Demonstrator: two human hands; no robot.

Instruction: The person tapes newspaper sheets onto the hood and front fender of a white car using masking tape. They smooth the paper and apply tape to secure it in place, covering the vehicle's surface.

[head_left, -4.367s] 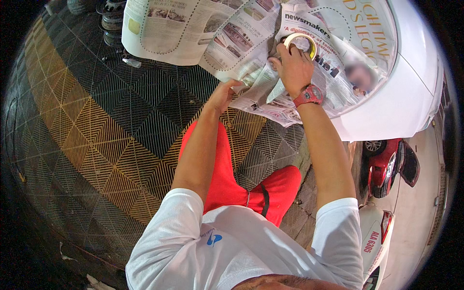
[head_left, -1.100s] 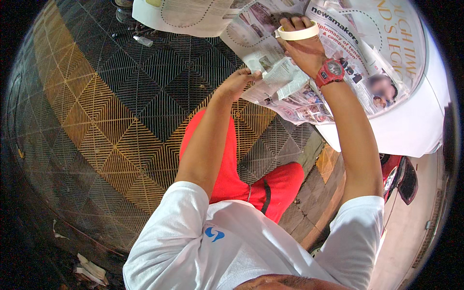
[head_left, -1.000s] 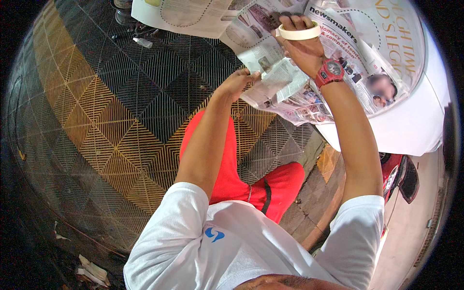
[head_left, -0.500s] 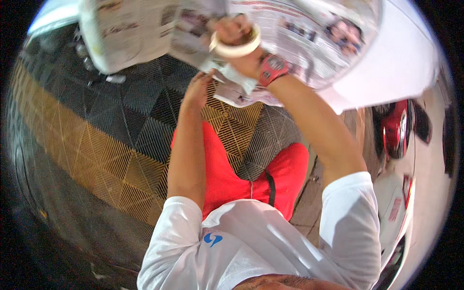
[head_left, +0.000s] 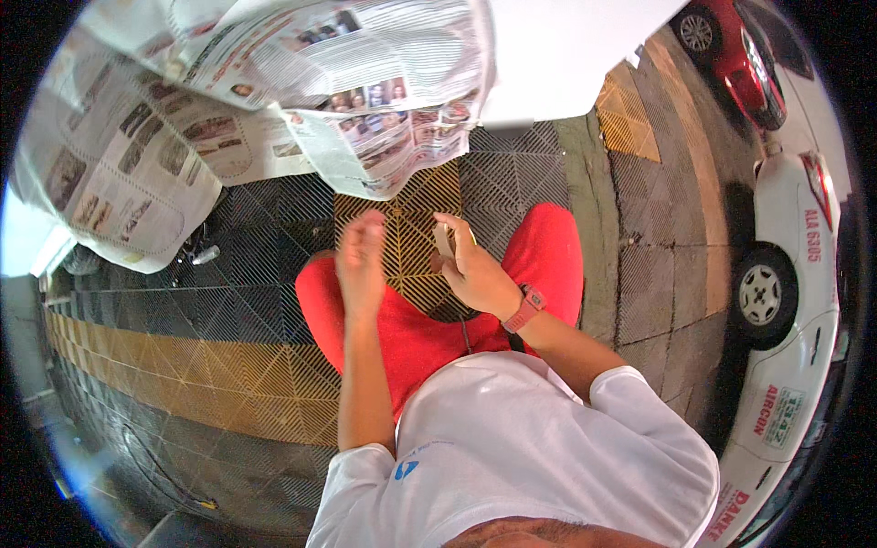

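In my right hand is a cream roll of masking tape, seen nearly edge-on between thumb and fingers. The wrist above it wears a red watch. My left hand is raised over my left thigh, slightly blurred, its fingers extended with nothing visible in them. Ahead of both hands hangs a newspaper sheet over a white panel; neither hand touches it. More newspaper drapes down at the left.
Black, grey and yellow ribbed tiles make up the floor. Parked at the right are a white car with lettering and a red car. A thin dark hose lies at the lower left.
Both hands have drawn back from the newspaper toward my lap, the right still holding the tape roll. The view has shifted, showing more of the cars at the right.
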